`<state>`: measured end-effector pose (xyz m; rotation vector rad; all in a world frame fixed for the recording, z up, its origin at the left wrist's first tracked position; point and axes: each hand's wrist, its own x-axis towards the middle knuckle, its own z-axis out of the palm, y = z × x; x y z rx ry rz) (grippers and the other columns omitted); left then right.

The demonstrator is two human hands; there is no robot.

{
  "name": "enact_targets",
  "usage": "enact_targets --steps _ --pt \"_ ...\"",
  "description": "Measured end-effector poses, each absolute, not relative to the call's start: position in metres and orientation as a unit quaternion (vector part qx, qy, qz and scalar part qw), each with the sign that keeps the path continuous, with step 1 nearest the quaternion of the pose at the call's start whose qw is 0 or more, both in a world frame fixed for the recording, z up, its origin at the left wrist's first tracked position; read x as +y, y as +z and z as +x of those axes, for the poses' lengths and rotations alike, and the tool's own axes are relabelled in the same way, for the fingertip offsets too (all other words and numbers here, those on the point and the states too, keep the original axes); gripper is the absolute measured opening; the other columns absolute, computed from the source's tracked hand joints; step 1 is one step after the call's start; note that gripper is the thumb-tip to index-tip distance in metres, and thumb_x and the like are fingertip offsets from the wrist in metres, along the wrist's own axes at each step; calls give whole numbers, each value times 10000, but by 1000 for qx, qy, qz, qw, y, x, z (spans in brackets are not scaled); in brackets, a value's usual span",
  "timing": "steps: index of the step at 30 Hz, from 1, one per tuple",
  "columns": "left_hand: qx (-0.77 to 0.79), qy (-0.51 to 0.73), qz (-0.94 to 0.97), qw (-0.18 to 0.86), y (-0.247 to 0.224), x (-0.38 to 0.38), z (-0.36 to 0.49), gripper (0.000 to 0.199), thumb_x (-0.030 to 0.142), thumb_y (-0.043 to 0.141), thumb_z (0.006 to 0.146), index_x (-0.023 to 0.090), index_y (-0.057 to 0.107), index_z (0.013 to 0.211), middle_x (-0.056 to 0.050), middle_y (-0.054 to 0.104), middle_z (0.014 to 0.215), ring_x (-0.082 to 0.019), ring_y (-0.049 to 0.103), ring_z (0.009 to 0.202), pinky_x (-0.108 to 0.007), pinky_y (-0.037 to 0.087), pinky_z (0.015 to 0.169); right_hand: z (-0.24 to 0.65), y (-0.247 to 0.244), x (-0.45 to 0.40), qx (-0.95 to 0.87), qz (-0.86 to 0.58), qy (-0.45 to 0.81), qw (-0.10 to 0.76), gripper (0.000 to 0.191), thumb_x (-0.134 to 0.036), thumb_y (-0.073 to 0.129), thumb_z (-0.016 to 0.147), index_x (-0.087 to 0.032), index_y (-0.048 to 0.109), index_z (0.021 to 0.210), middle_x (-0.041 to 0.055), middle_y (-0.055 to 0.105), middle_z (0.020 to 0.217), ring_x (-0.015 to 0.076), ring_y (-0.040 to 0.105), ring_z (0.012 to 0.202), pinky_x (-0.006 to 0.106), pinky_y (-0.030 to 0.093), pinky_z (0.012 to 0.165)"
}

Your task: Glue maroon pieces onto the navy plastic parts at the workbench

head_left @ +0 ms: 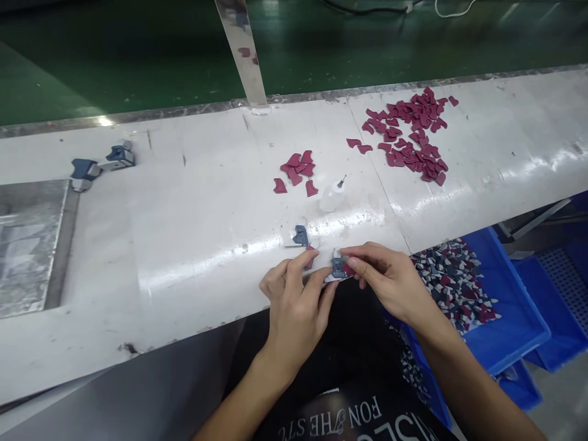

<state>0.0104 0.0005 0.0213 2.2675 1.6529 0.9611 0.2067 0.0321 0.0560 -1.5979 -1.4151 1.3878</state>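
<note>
At the table's near edge, a small blue-grey and white plastic part (339, 267) sits between my two hands. My left hand (298, 303) is closed, its thumb side against the left of this part, while its index finger rests by a small maroon and white piece (310, 257). My right hand (388, 275) pinches the blue-grey part from the right; some maroon shows under its fingers. Just beyond my left fingertips lies another blue-grey piece (300, 234), with a thin dark pin beside it. A translucent bottle with a needle tip (332, 196) is farther out.
A small group of maroon pieces (294, 168) lies ahead, and a larger spread (418, 138) lies to the right. Assembled grey-blue parts (85, 174) sit at left by a metal plate (30, 245). Below right, a blue bin (514, 294) holds many small parts.
</note>
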Motion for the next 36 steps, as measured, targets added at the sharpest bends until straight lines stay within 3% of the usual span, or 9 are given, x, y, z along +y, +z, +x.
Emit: enact_targets --steps 5,10,15,21,31,34,36 --pt "556 330 759 77 20 1 12 107 182 789 1004 217 775 1105 -124 733 1362 -326 569 1263 -475 398 1001 206 55 36 -505 -598 546 298 270 -409 787 1018 -252 768 1238 8 731 864 181 691 752 303 569 643" --pt "547 342 760 80 19 1 12 112 176 790 999 212 782 1105 -118 746 1340 -318 573 1252 -467 398 1005 205 58 40 -530 -599 537 268 149 -372 790 1005 -236 744 1044 16 751 868 188 705 787 333 594 729" --pt "546 339 761 84 19 1 11 114 173 781 1006 216 796 1110 -110 749 1346 -313 551 1255 -454 392 1016 203 60 43 -544 -600 531 249 141 -368 806 995 -245 746 1031 12 762 884 200 737 839 341 615 780" --pt "551 340 757 91 19 1 12 109 196 785 1006 226 802 1109 -105 762 1333 -316 563 1239 -460 402 998 200 61 44 -588 -595 499 227 145 -392 748 1047 -258 714 1004 16 765 876 211 746 817 344 608 734" --pt "572 350 738 75 18 1 17 58 252 824 998 236 812 1052 -94 759 1321 -314 548 1227 -476 365 983 195 66 36 -561 -646 474 209 289 -476 769 1019 -251 623 912 1 712 779 190 676 701 305 504 619" --pt "566 375 726 111 24 0 13 75 255 841 987 264 823 1059 -80 753 1298 -305 573 1198 -484 364 975 195 67 28 -512 -628 548 206 312 -527 778 1010 -262 613 1015 -46 658 738 150 599 573 285 449 543" --pt "561 392 718 129 30 -1 11 77 258 846 984 275 826 1057 -75 746 1279 -301 587 1186 -492 372 974 196 67 24 -496 -598 598 199 330 -548 739 1037 -254 606 967 -67 586 675 123 501 506 281 395 513"
